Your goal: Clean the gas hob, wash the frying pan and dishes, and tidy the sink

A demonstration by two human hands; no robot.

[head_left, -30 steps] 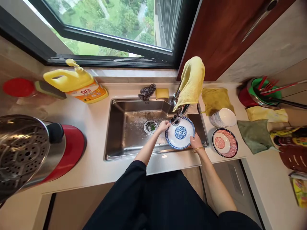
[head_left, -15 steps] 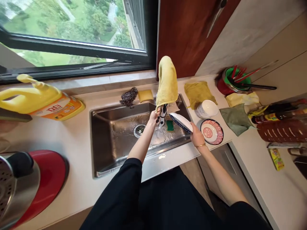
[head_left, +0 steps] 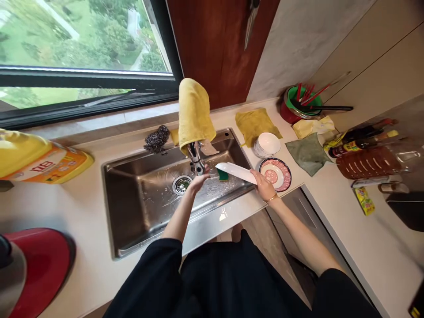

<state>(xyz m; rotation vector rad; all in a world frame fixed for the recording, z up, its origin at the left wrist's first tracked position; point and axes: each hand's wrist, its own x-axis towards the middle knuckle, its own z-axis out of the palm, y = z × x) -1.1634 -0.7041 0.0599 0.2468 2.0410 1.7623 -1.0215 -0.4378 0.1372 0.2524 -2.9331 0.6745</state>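
Observation:
In the head view my right hand grips a white plate by its near edge. The plate is tilted over the right part of the steel sink. My left hand is just below the chrome faucet, its fingers stretched out and holding nothing. A yellow towel drapes over the top of that faucet. Partly behind the plate, a green sponge lies in the wet basin. To the right of the sink are a pink-patterned plate and a stack of white bowls.
A dark scouring pad sits behind the sink. At left stand a yellow detergent bottle and a red appliance. Mustard and green cloths lie on the right counter, near a utensil pot.
My left hand has come off the faucet's upper part and moved down below it, fingers opened. The plate in my right hand has turned to show its white side. The view has shifted.

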